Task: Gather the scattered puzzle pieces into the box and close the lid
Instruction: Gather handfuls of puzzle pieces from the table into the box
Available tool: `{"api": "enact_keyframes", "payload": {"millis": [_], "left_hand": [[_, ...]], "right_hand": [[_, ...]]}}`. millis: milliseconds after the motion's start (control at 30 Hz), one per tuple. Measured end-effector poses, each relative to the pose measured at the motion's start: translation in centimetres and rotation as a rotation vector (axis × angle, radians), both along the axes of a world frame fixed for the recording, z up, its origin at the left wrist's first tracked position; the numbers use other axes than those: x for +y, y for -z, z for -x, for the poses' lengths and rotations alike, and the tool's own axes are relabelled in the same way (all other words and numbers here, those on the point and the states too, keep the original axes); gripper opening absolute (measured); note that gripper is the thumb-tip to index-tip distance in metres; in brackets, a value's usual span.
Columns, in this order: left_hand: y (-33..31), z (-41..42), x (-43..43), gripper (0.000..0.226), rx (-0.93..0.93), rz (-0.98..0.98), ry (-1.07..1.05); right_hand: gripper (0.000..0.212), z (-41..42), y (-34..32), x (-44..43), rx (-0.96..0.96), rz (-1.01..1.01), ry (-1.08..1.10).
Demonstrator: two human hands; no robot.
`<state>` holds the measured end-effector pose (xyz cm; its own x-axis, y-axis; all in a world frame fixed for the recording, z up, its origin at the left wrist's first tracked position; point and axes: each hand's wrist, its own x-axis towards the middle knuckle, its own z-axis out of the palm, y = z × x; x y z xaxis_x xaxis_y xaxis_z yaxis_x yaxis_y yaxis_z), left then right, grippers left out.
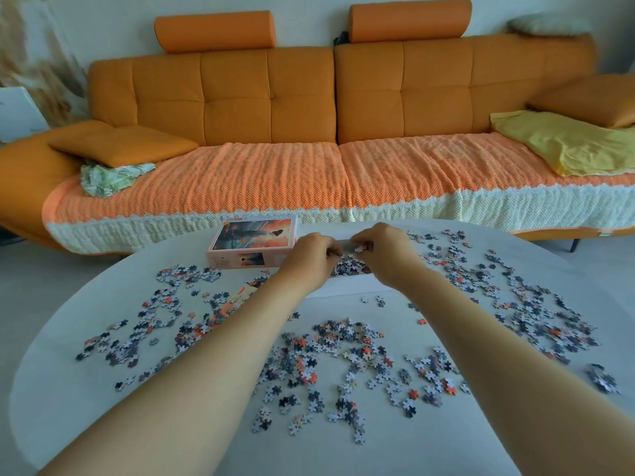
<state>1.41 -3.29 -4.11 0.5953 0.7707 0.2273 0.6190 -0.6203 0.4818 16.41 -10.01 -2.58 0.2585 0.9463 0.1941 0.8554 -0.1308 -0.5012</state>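
Hundreds of pieces point(330, 359) litter the bench point(62, 400) in front, left and right of the box point(343, 286). Above it my right hand point(385, 249) pinches a pale piece point(359, 249). My left hand point(314, 250) curls close beside, and I cannot tell what it holds. Both half hide the box. The lid point(254, 243) lies just left of it, a sofa point(268, 97) behind.

Bright, soft light fills the room evenly; shadows on the pale counter point(412, 451) are barely visible. The wide lens bows the sofa point(268, 97), and the corners smear, worst at upper left.
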Motion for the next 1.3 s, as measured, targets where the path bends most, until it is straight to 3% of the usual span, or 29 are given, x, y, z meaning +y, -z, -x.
{"api": "enact_keyframes", "payload": {"millis": [100, 200, 400, 600, 733, 833, 967, 1033, 1167, 1300], "left_hand": [[0.4, -0.7, 0.4, 0.026, 0.125, 0.01, 0.023], [1.1, -0.5, 0.5, 0.029, 0.145, -0.046, 0.008], [1.5, 1.1, -1.1, 0.024, 0.028, -0.157, -0.012], [2.4, 3.6, -4.0, 0.02, -0.07, -0.298, 0.027], [3.0, 5.0, -6.1, 0.023, -0.034, -0.116, 0.083], [3.3, 5.5, -7.6, 0.045, 0.117, 0.038, 0.166], [4.1, 5.5, -9.4, 0.074, 0.397, 0.07, 0.245], [4.4, 5.6, -9.8, 0.071, 0.374, 0.039, 0.251], [4.9, 7.0, -10.4, 0.052, 0.166, 0.013, 0.225], [4.6, 8.4, -11.1, 0.063, 0.158, 0.076, 0.249]], "right_hand": [[0.034, -0.4, 0.8, 0.5, 0.015, 0.095, -0.057], [0.025, -0.8, 1.5, 0.5, 0.023, 0.096, -0.048], [0.02, -0.4, 1.3, -0.1, -0.027, -0.049, -0.15], [0.024, 0.4, 1.5, -1.2, -0.086, -0.005, -0.183], [0.028, 1.3, 0.7, -4.0, -0.1, -0.118, -0.173], [0.032, 1.8, 1.3, -5.6, -0.156, 0.07, -0.169], [0.042, 2.6, 3.6, -7.5, -0.266, 0.311, -0.122], [0.044, 3.1, 4.1, -8.3, -0.304, 0.319, -0.136], [0.048, 3.7, 3.8, -9.8, -0.158, 0.283, -0.164], [0.037, 4.0, 3.2, -12.1, -0.058, 0.168, -0.162]]}}
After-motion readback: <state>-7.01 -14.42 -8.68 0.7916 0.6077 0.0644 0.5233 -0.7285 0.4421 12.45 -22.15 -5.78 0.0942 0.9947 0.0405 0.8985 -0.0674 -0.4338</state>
